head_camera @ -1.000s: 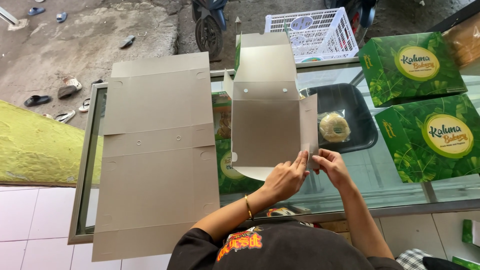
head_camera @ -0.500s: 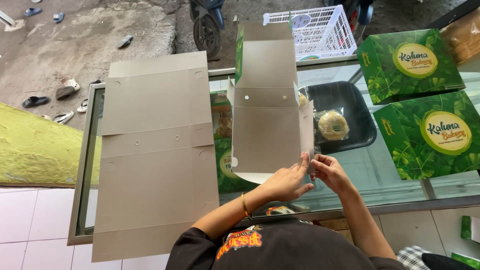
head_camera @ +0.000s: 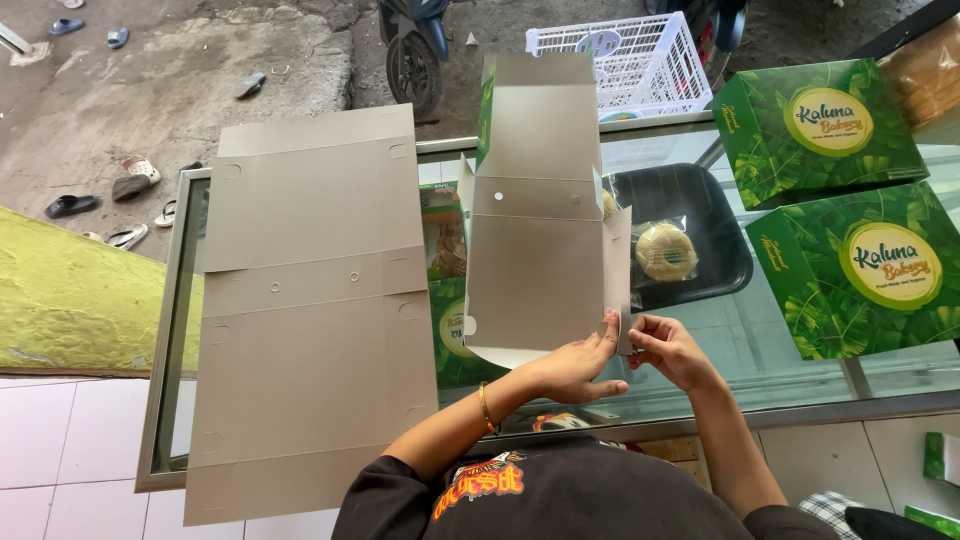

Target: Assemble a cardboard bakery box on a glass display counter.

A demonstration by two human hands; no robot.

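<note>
Head view looks straight down on a half-folded carton blank (head_camera: 535,250), grey on its inner face with a green printed edge showing along its far left side, lying on the glass-topped bench (head_camera: 760,340) just in front of the person. Its right side flap (head_camera: 618,270) stands turned up from the base, and both hands meet at the near end of that flap: the left hand (head_camera: 575,365) lies across the near right corner of the panel with fingers flat, seemingly to pin the base down, while the right hand (head_camera: 670,350) pinches the flap's lower edge between thumb and fingertips, which looks like the grip one uses to bend a crease. Just left of the carton a stack of flat grey blanks (head_camera: 310,310) lies spread, within easy reach of the left arm. Right of the flap, a black tray (head_camera: 700,195) holds a round pastry in clear wrap (head_camera: 666,252), close to the carton. Further right, two closed green leaf-patterned boxes (head_camera: 850,265) sit apart from the working spot. Beyond the bench stands a white plastic basket (head_camera: 625,55), on the concrete ground where loose sandals (head_camera: 135,180) lie.
</note>
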